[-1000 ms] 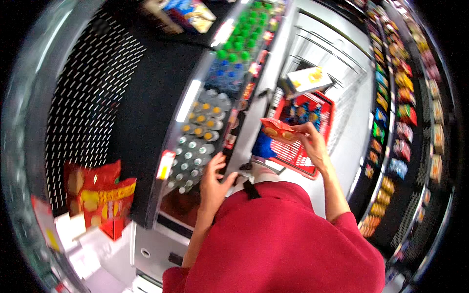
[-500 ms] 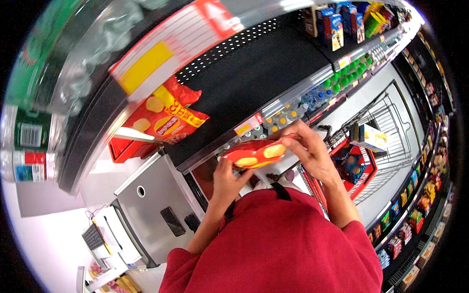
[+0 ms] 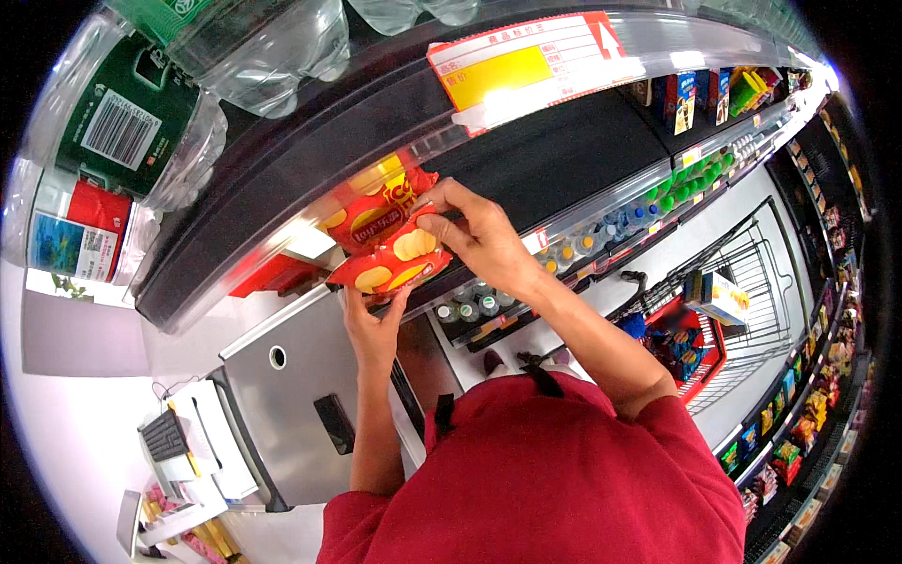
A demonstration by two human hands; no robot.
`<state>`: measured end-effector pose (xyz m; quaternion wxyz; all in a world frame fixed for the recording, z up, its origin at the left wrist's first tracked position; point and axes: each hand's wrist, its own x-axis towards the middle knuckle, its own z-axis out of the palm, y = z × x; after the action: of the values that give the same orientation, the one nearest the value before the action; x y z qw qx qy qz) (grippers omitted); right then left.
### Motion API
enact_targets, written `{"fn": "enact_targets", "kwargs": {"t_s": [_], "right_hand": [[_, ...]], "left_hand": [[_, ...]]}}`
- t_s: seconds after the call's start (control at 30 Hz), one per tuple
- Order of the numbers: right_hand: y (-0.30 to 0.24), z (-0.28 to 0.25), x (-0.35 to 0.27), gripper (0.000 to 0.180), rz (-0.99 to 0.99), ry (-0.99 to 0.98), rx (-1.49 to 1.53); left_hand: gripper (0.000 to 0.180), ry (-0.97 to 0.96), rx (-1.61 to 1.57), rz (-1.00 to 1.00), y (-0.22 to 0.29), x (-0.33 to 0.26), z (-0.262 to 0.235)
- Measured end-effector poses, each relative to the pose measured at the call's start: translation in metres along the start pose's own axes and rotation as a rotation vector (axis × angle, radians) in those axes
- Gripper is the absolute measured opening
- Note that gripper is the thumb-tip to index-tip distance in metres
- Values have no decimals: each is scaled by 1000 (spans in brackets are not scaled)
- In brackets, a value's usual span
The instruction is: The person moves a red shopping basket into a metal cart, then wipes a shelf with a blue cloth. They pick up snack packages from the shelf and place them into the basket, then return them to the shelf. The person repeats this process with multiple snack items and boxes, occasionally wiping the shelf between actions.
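Observation:
Between my two hands is a red snack bag with yellow round slices printed on it, tilted at the left end of the black shelf. My left hand grips its lower edge from below. My right hand pinches its upper right corner between thumb and fingers. Right behind it, partly covered, stands another red and yellow snack bag; the two look to be touching.
Above hangs a shelf edge with a price label and large clear bottles. Capped bottles line the lower shelf. At left is a grey counter with a phone; at right, a wire cart holding a box.
Both hands have carried the snack bag left and up, from over the lower bottles to the bag on the shelf. My view has shifted, with the upper bottles now larger.

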<state>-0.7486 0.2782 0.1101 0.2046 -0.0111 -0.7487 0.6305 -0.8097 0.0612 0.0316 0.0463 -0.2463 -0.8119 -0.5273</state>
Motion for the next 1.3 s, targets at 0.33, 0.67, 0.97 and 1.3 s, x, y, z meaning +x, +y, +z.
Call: {"fn": "enact_targets", "kwargs": {"t_s": [0.33,0.67,0.97,1.3], "right_hand": [[53,15,-31,31,7,70,-200],[72,28,-46,30,10,112,-281],[64,-10,-74,28,64,144,-240],[117,-90,-196,23,266,328,-254]], "left_hand": [[44,25,-67,-74,-6,-5,2],[49,19,13,-127,-6,-8,4],[36,323,98,-81,-20,-31,3],[33,-217,34,89,38,-72,88]]}}
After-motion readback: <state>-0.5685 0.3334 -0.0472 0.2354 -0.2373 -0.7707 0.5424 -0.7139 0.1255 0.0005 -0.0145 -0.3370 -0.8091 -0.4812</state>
